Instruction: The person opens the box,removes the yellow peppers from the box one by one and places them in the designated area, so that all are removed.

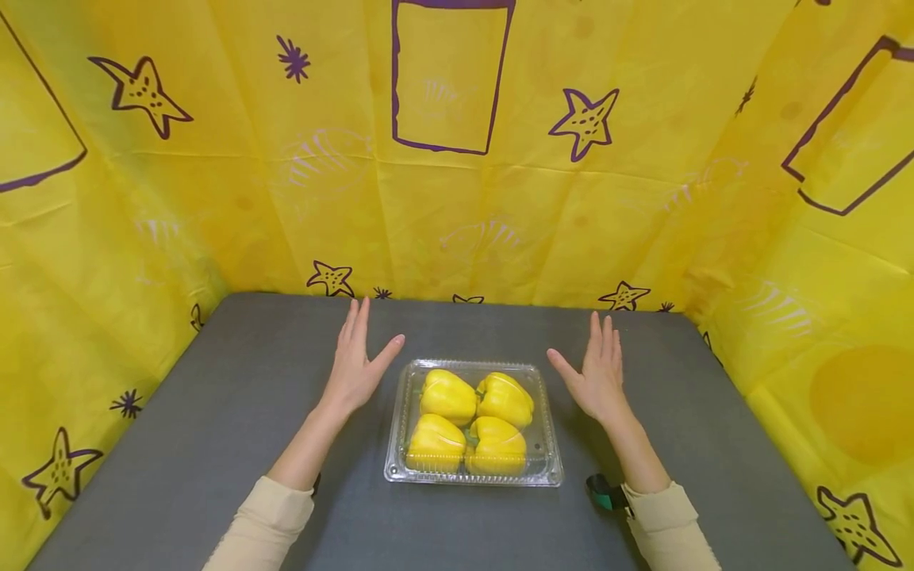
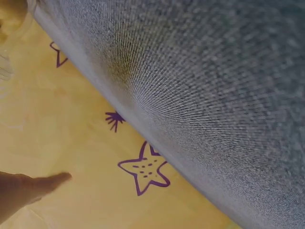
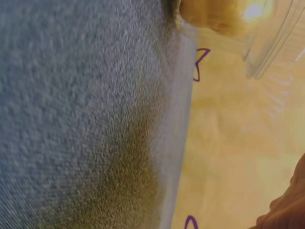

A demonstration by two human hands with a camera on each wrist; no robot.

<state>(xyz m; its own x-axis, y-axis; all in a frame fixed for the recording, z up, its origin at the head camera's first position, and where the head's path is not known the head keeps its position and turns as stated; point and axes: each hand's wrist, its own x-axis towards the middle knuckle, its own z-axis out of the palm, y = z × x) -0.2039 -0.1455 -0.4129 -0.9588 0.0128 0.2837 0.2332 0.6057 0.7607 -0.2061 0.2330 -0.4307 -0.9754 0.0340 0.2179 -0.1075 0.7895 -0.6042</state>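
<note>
A clear plastic clamshell box (image 1: 545, 468) with a ribbed rim sits on the grey table, its lid down. Inside it lie several yellow bell peppers (image 1: 448, 396) in two rows. My left hand (image 1: 354, 369) is held beside the box's left side, fingers straight and thumb spread toward it. On the other side, my right hand (image 1: 596, 377) mirrors it, fingers extended and thumb pointing inward. Both hands are apart from the box and hold nothing. Part of the left hand (image 2: 28, 191) shows at the left wrist view's lower left, and the right hand (image 3: 286, 205) at the right wrist view's lower right.
The grey table (image 1: 236, 381) reaches back to a yellow cloth backdrop (image 1: 457, 206) printed with purple starfish and fish, which also walls off both sides. A dark band with a green patch (image 1: 607, 493) hangs by the right wrist, below the beige sleeve (image 1: 664, 515).
</note>
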